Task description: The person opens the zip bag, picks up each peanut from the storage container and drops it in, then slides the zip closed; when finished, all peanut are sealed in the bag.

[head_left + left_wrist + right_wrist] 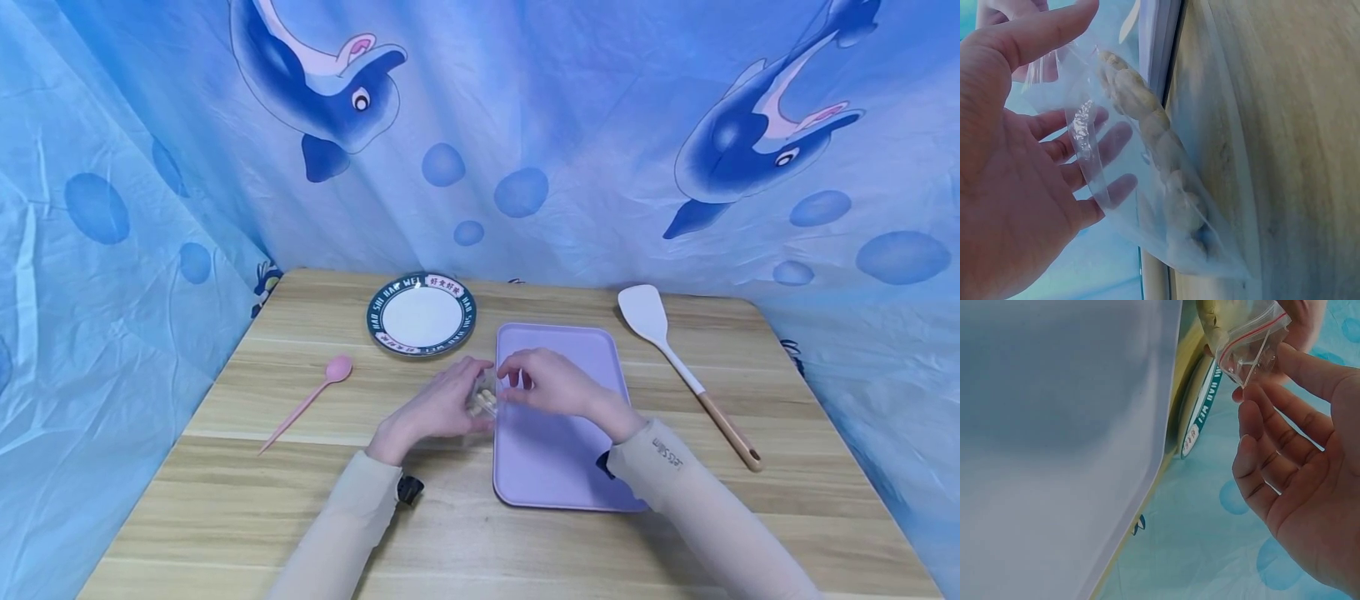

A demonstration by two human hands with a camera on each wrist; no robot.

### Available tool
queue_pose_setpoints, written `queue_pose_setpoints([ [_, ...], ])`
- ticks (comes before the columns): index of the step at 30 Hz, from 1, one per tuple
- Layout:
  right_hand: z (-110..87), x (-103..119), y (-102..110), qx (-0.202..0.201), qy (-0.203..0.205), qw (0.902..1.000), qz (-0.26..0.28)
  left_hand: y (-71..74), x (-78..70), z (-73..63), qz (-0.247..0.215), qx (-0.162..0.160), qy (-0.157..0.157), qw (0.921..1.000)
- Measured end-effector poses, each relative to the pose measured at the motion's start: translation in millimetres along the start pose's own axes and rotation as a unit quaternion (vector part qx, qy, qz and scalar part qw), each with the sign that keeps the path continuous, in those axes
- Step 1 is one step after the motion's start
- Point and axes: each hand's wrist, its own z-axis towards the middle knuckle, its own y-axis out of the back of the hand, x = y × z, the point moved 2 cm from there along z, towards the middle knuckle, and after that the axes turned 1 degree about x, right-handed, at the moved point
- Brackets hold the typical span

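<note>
A clear zip bag (1166, 156) with a red line along its seal holds several tan, lumpy pieces that look like peanuts. My left hand (450, 400) holds the bag just left of the purple tray (558, 467). Its thumb lies along the top, and its fingers show through the plastic. From the other side my right hand (551, 382), over the tray's left part, pinches the bag's sealed edge (1254, 339) between thumb and forefinger. The other fingers of that hand are bent loosely. In the left wrist view, the plastic stretches toward my right hand.
A white plate (422, 317) with a dark green rim stands behind my left hand. Off to the left lies a pink spoon (339, 368). Right of the tray is a white spatula (645, 312) with a wooden handle. A blue dolphin-print curtain (570, 108) hangs behind the wooden table (217, 517).
</note>
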Motion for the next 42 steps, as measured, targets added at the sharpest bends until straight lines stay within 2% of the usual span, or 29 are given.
queue_pose_setpoints([
  [9, -1.9, 0.0, 5.1, -0.012, -0.010, 0.9992, 0.036, -0.6, 1.3, 1.7, -0.005, -0.021, 0.002, 0.9998],
  [20, -6.7, 1.7, 4.9, -0.083, 0.000, 0.9945, 0.065, -4.9, 0.2, 4.6, 0.003, -0.068, 0.045, 0.9967],
  [25, -8.2, 1.9, 0.1, -0.116, -0.024, 0.9900, 0.076, -6.9, -2.2, 6.0, 0.008, -0.090, 0.056, 0.9944],
  [34, -12.2, 2.0, -12.1, -0.139, -0.085, 0.9804, 0.110, -11.1, -7.6, 8.9, 0.008, -0.152, 0.089, 0.9844],
  [37, -12.1, 2.6, -15.8, -0.142, -0.104, 0.9780, 0.112, -12.0, -8.8, 8.9, -0.003, -0.157, 0.097, 0.9829],
  [42, -11.6, 4.2, -19.6, -0.140, -0.118, 0.9758, 0.118, -12.8, -10.5, 8.0, -0.009, -0.158, 0.081, 0.9841],
])
